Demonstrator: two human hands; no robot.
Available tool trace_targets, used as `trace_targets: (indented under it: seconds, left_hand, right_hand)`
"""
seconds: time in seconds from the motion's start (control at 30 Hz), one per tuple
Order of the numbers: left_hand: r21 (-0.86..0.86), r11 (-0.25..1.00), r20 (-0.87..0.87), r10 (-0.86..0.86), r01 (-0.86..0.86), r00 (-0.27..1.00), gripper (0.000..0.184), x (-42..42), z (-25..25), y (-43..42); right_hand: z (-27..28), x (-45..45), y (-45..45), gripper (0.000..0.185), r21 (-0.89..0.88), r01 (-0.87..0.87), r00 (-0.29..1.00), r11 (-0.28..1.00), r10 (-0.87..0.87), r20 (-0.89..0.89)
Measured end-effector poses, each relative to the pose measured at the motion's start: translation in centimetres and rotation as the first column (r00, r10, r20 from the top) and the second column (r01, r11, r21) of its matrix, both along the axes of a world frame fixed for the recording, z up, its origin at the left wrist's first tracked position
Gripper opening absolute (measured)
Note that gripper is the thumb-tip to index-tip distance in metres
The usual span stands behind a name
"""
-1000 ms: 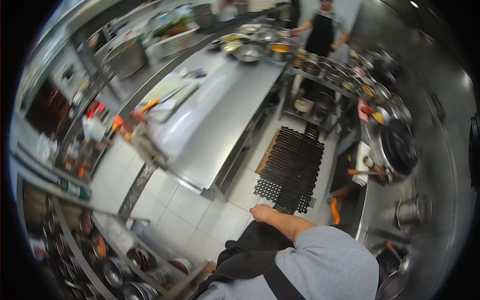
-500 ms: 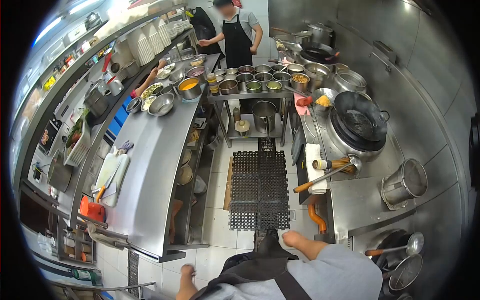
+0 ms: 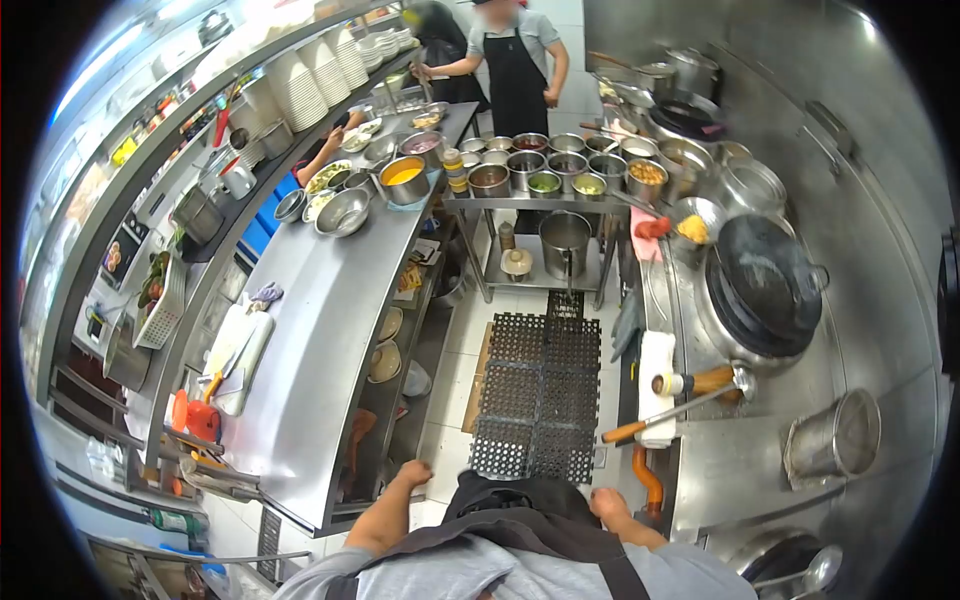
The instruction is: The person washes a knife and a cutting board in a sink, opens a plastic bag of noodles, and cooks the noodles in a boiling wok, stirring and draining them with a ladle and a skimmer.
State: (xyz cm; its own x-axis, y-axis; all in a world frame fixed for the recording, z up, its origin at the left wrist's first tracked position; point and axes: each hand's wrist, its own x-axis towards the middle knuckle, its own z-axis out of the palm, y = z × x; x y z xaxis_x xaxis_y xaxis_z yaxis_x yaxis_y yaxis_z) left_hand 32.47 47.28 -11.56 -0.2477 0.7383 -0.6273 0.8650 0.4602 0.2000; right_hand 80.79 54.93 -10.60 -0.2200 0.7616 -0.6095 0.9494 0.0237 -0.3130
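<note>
My left hand (image 3: 413, 474) hangs low in a loose fist with nothing showing in it, close to the front end of the long steel table (image 3: 305, 325). On the other side of my dark apron, my right hand (image 3: 606, 503) is also curled closed and bare, beside the orange pipe (image 3: 648, 480) under the stove counter. Neither touches anything I can see. Above and right of it, a ladle (image 3: 640, 427) with a wooden handle lies on the counter, by a bamboo brush (image 3: 712, 381) and a folded white towel (image 3: 657, 375). A smoking wok (image 3: 765, 275) sits on the burner.
A black rubber mat (image 3: 537, 395) covers the floor ahead. Behind it stands a rack (image 3: 470, 200) of steel containers with food. Cutting board and knife lie on the left table. A co-worker in a black apron (image 3: 516, 80) stands at the back; another person's arm reaches over the table.
My view has shifted, with the scene sliding right. My left hand has swung forward and up beside the table; my right hand has dropped back nearer my body.
</note>
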Motion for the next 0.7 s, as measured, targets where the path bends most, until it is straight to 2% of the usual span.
trace_targets:
  seconds: [0.1, 0.13, 0.2, 0.27, 0.3, 0.37, 0.4, 0.47, 0.5, 0.53, 0.57, 0.6, 0.63, 0.67, 0.7]
  left_hand:
    - [-0.135, 0.961, -0.056, 0.237, -0.243, 0.97, 0.036, -4.9, -4.1, -2.2]
    - [-0.181, 0.954, -0.021, 0.237, -0.237, 0.971, 0.035, -5.0, -3.6, -2.6]
    - [-0.23, 0.942, 0.024, 0.256, -0.244, 0.966, 0.034, -5.8, -3.8, -3.6]
    - [-0.314, 0.942, 0.083, 0.149, -0.116, 0.985, 0.032, -6.4, -5.1, -4.4]
    - [-0.315, 0.941, 0.097, 0.16, -0.122, 0.982, 0.032, -6.9, -6.7, -4.4]
    - [-0.443, 0.885, 0.177, 0.242, -0.142, 0.954, 0.031, -8.1, -10.1, -3.8]
    - [-0.382, 0.923, 0.22, 0.147, -0.053, 0.964, 0.035, -9.7, -9.5, -2.1]
    - [-0.34, 0.936, 0.255, 0.189, -0.095, 0.948, 0.037, -11.4, -8.1, 0.8]
    - [-0.308, 0.951, 0.179, 0.095, -0.036, 0.979, 0.036, -12.4, -8.5, 3.0]
    - [-0.282, 0.959, 0.094, 0.0, 0.027, 0.996, 0.036, -13.6, -8.9, 5.3]
    - [-0.374, 0.926, 0.17, 0.003, 0.061, 0.985, 0.035, -15.3, -8.1, 8.1]
    - [-0.235, 0.937, 0.131, -0.234, 0.259, 0.963, 0.036, -17.0, -9.1, 9.9]
    - [-0.29, 0.93, 0.12, -0.197, 0.224, 0.973, 0.036, -18.4, -9.5, 12.4]
    - [-0.346, 0.919, 0.106, -0.164, 0.191, 0.981, 0.036, -19.8, -9.3, 15.4]
    - [-0.229, 0.938, 0.058, -0.255, 0.261, 0.965, 0.035, -20.6, -8.4, 17.8]
  right_hand:
    - [-0.4, 0.5, 1.7, 0.025, 0.0, -0.045, 0.997, 0.999, 0.045, 0.06]
    - [-1.4, 0.6, 2.5, 0.025, 0.035, -0.086, 0.995, 0.996, 0.084, 0.059]
    - [0.3, -0.2, 4.0, 0.025, 0.039, -0.086, 0.993, 0.995, 0.083, 0.078]
    - [1.6, -2.7, 6.0, 0.025, 0.048, -0.074, 0.993, 0.996, 0.069, 0.092]
    - [1.9, -4.0, 6.6, 0.026, 0.02, -0.084, 0.988, 0.996, 0.08, 0.131]
    - [3.8, -7.4, 7.5, 0.026, -0.017, -0.097, 0.977, 0.995, 0.099, 0.19]
    - [5.6, -10.3, 8.7, 0.026, 0.02, -0.071, 0.986, 0.997, 0.067, 0.15]
    - [6.3, -14.8, 11.0, 0.025, 0.118, -0.033, 0.999, 0.992, 0.03, 0.03]
    - [5.5, -16.7, 12.2, 0.024, 0.173, -0.017, 0.998, 0.985, 0.026, -0.05]
    - [6.3, -18.4, 13.1, 0.024, 0.165, -0.022, 0.998, 0.986, 0.03, -0.048]
    - [7.7, -20.4, 14.4, 0.024, 0.229, 0.04, 0.979, 0.973, 0.008, -0.205]
    - [9.0, -22.0, 15.6, 0.024, 0.279, 0.115, 0.933, 0.953, -0.008, -0.359]
    - [10.0, -23.2, 16.5, 0.024, 0.269, 0.12, 0.932, 0.955, -0.015, -0.362]
    - [10.9, -24.1, 17.2, 0.022, 0.168, 0.218, 0.905, 0.961, -0.135, -0.403]
    - [11.2, -24.5, 17.7, 0.02, 0.063, 0.314, 0.866, 0.947, -0.258, -0.429]
